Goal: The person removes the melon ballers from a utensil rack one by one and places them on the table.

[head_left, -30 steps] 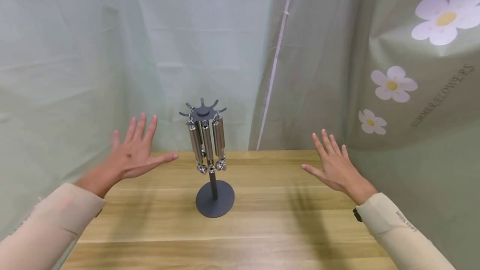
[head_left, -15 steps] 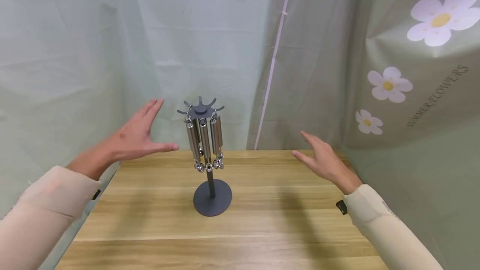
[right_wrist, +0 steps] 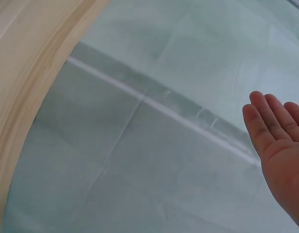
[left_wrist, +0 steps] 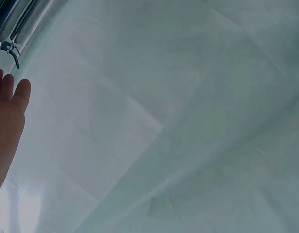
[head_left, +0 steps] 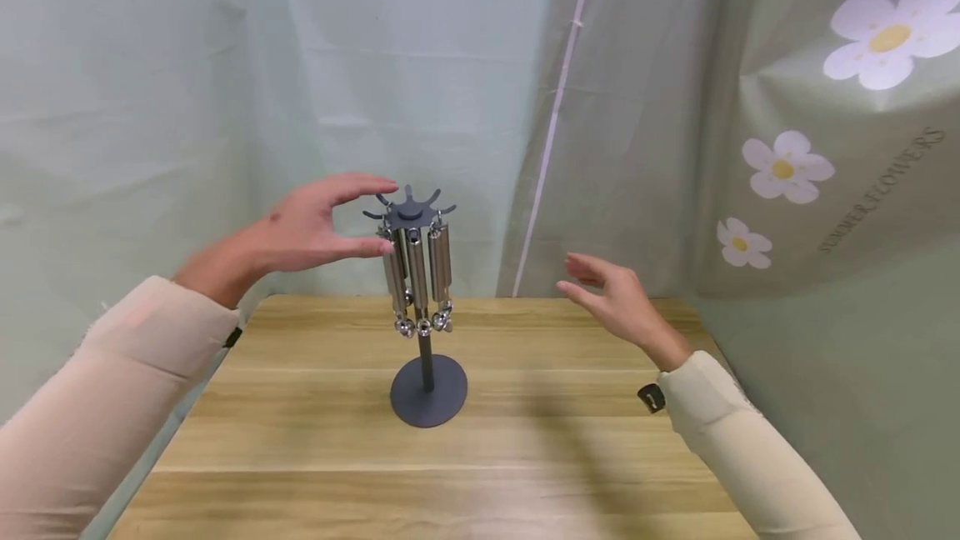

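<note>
Where the head view looks down on the wooden table (head_left: 300, 440), the grey stand (head_left: 427, 390) sits near its middle, metal tubes (head_left: 417, 273) hanging from the hooked top disc (head_left: 409, 212). Left hand (head_left: 303, 227) is at the disc's left edge, fingers straight above it, thumb tip against the nearest tube; nothing grasped. Right hand (head_left: 611, 302) hovers right of the stand, well apart, fingers relaxed, released. Left wrist view: left hand's fingers (left_wrist: 8, 104) straight, tubes (left_wrist: 16, 19) just above them, green curtain (left_wrist: 188, 121) behind. Right wrist view: right hand's open palm (right_wrist: 280, 155) faces the curtain; table edge (right_wrist: 28, 63) lies to its left.
</note>
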